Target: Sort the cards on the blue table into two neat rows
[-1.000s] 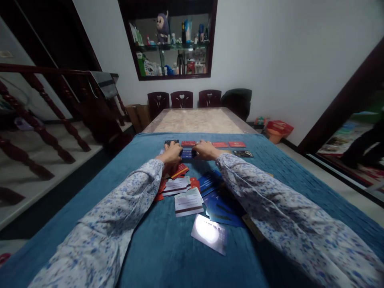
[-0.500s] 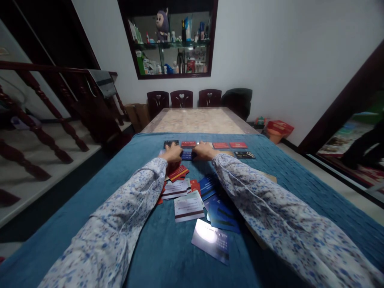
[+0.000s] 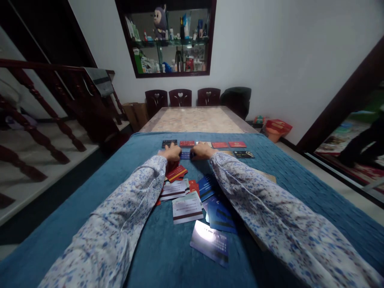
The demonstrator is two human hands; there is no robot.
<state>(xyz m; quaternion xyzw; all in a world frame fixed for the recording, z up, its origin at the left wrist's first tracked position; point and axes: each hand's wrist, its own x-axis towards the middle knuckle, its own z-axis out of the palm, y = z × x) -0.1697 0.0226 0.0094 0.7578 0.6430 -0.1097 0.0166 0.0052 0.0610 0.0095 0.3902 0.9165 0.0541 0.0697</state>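
Note:
Both arms in blue-flowered white sleeves reach out over a blue cloth [image 3: 90,208]. My left hand [image 3: 171,152] and my right hand [image 3: 202,151] meet at a dark blue card [image 3: 185,155], each pinching one end of it with curled fingers. The card lies flat on the cloth just in front of a row of red and dark cards [image 3: 220,145]. Nearer to me lies a loose heap of cards: red ones [image 3: 176,173], white ones [image 3: 186,207] and blue ones [image 3: 220,210]. A shiny card [image 3: 210,242] lies closest to me.
Beyond the cloth the bare marble table top [image 3: 196,119] runs to several dark chairs [image 3: 180,97] at the wall. A stair railing [image 3: 45,104] stands on the left. A red bag [image 3: 277,127] sits on the floor at right; a person's legs [image 3: 360,148] show through the doorway.
My hands have stayed on the dark blue card and drawn a little closer together. The view has shifted slightly; the cards on the cloth have not moved.

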